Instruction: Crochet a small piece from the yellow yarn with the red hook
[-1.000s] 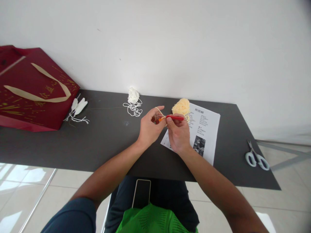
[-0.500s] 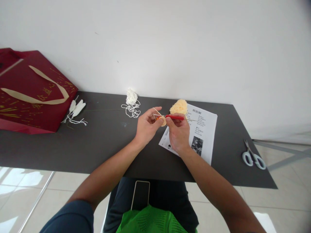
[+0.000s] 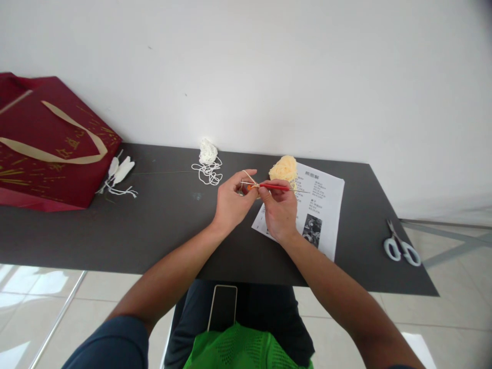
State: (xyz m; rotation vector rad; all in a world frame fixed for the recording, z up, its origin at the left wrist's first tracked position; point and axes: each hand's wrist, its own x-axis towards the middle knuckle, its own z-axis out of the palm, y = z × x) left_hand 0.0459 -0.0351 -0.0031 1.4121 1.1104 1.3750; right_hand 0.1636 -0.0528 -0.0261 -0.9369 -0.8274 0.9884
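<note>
Closed around a small cream crochet piece [image 3: 258,194], my left hand [image 3: 234,200] has a strand of yarn running over its raised index finger. An orange spot, perhaps a stitch marker, shows by its thumb. My right hand [image 3: 282,207] grips a red-handled crochet hook [image 3: 274,187], whose metal tip reaches into the work at my left fingertips. Most of the piece is hidden by my fingers. Just behind my right hand lies a pale yellow ball of yarn [image 3: 283,168], resting partly on a printed pattern sheet [image 3: 326,205].
White yarn [image 3: 208,152] lies loosely at the back of the dark table [image 3: 161,236]. Small white crocheted pieces [image 3: 122,170] with loose tails sit beside a red gift bag [image 3: 57,148]. Scissors [image 3: 400,248] rest near the right edge. On my lap lies a phone [image 3: 223,307].
My right hand has shifted slightly left, bringing the hook closer to my left fingers. The cream piece is turned and shows less of its face.
</note>
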